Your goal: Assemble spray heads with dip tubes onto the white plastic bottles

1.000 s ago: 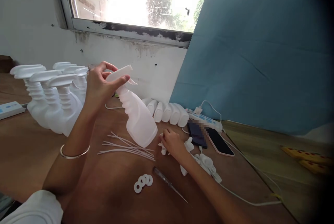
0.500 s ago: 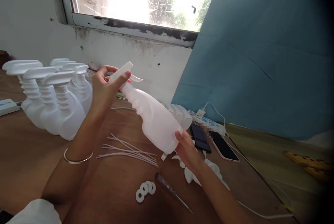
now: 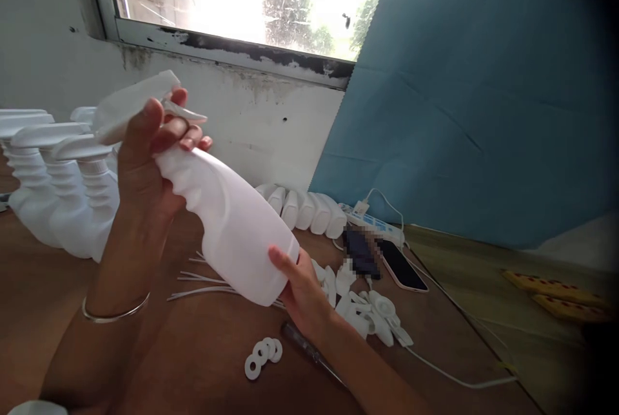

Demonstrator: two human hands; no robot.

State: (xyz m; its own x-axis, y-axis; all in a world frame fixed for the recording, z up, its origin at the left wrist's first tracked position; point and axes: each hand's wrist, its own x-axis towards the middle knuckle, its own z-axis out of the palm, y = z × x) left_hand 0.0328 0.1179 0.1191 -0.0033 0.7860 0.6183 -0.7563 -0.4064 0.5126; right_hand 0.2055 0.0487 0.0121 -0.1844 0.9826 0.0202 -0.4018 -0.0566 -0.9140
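A white spray bottle [image 3: 242, 221] with its trigger head [image 3: 135, 106] on top is held tilted above the table, head up to the left and base down to the right. My left hand [image 3: 149, 157] is wrapped round the neck just under the head, its fingers near the trigger lever. The base rests in my right hand [image 3: 304, 292], with the thumb on the side wall. Below the bottle lie thin white tubes [image 3: 198, 290], partly hidden by it. Several white ring washers [image 3: 261, 357] and a screwdriver [image 3: 309, 347] lie closer to me.
Several finished-looking spray bottles [image 3: 58, 176] stand at left. White bottles [image 3: 309, 212] lie in a row by the wall. Loose white trigger parts [image 3: 372, 315] are heaped at right, near two phones [image 3: 401, 263], a power strip [image 3: 377, 225] and a white cable [image 3: 454, 379].
The bottle has come nearer and shifted left. My left hand has moved from gripping the trigger head to wrapping the neck below it. My right hand stays at the base.
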